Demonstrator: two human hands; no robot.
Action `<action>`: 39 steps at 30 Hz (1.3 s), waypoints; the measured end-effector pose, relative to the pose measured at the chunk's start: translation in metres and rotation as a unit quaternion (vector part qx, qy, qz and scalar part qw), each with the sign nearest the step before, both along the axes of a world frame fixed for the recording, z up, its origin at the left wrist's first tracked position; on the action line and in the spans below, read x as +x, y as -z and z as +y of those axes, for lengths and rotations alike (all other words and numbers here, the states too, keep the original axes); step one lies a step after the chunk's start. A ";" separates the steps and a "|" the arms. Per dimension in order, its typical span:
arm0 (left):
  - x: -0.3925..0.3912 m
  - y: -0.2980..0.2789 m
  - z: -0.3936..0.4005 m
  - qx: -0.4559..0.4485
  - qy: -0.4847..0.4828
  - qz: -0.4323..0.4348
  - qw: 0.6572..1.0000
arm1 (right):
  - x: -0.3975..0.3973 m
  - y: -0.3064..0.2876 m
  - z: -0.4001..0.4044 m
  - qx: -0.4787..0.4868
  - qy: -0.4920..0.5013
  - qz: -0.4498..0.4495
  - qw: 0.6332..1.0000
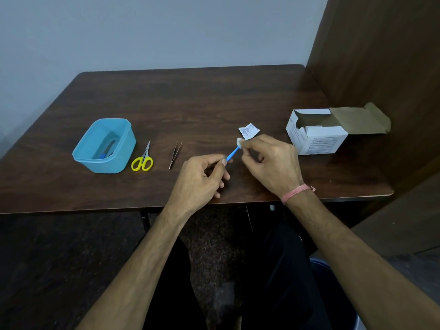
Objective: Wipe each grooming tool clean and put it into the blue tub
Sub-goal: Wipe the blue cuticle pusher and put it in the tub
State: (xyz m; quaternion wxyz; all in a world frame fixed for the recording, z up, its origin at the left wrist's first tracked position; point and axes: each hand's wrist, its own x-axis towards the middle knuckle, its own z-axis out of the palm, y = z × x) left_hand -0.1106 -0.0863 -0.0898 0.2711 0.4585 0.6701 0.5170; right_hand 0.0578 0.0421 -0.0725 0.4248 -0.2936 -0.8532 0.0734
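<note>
Hands meet mid-desk: left hand (202, 177) pinches the blue tool (232, 154) by its lower end, right hand (269, 160) pinches a white wipe (239, 142) on its tip. Tool's long axis runs seven to one o'clock. Blue tub (83, 148) lies at nine o'clock, nearer the left hand.

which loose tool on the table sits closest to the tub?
The yellow-handled scissors, lying right beside the blue tub. The tweezers lie further right, toward the left hand, and neither hand touches them.
</note>
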 end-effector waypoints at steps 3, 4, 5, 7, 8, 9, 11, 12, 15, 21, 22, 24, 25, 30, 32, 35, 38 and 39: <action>-0.001 -0.001 0.001 -0.004 -0.001 0.000 1.000 | 0.000 -0.001 -0.001 -0.007 0.003 0.004 1.000; -0.001 -0.001 0.000 -0.004 0.000 0.000 1.000 | 0.000 -0.002 -0.001 -0.011 0.004 0.004 1.000; -0.002 0.000 0.000 -0.004 0.000 0.000 1.000 | 0.000 -0.002 -0.002 -0.012 0.005 0.001 1.000; -0.002 -0.001 0.000 -0.004 0.000 -0.003 1.000 | 0.000 -0.001 -0.001 -0.010 0.008 0.004 1.000; -0.002 -0.001 0.000 -0.004 0.000 -0.005 1.000 | 0.001 -0.001 0.000 -0.009 0.008 0.007 1.000; -0.002 0.000 0.000 -0.004 -0.001 -0.006 1.000 | 0.001 -0.001 0.000 -0.007 0.005 0.003 1.000; -0.002 -0.001 0.001 -0.006 -0.001 -0.008 1.000 | 0.000 0.002 0.002 -0.004 0.007 -0.003 1.000; -0.002 -0.001 0.001 -0.007 -0.002 -0.011 1.000 | 0.000 0.002 0.004 -0.006 0.019 0.007 1.000; -0.001 -0.002 0.001 -0.008 -0.012 -0.008 1.000 | 0.001 0.004 0.012 -0.030 0.070 0.074 0.994; 0.000 -0.005 -0.001 -0.009 -0.018 0.009 1.000 | 0.002 0.007 0.002 -0.002 -0.023 0.018 1.000; -0.001 -0.005 -0.001 -0.009 -0.016 0.013 1.000 | 0.002 0.006 0.000 0.002 -0.037 -0.007 0.999; -0.001 -0.004 -0.002 -0.009 -0.014 0.018 1.000 | 0.001 0.003 -0.001 -0.002 -0.040 -0.029 0.999; -0.001 -0.004 -0.002 -0.009 -0.013 0.017 1.000 | 0.001 0.002 0.000 -0.009 -0.031 -0.025 0.999; -0.001 -0.004 -0.002 -0.009 -0.011 0.006 1.000 | 0.002 0.002 -0.002 -0.012 -0.032 -0.034 0.999; -0.001 -0.004 -0.002 -0.009 -0.012 0.007 1.000 | 0.001 0.003 -0.001 -0.012 -0.027 -0.030 0.999; 0.000 -0.004 -0.002 -0.008 -0.013 0.007 1.000 | 0.001 0.003 0.003 -0.015 -0.012 -0.014 1.000; 0.000 -0.006 -0.002 -0.007 -0.012 0.010 1.000 | 0.001 0.004 0.001 -0.001 -0.030 -0.023 0.999; 0.000 -0.006 -0.002 -0.008 -0.012 0.013 1.000 | 0.001 0.004 0.001 -0.007 -0.027 -0.018 0.999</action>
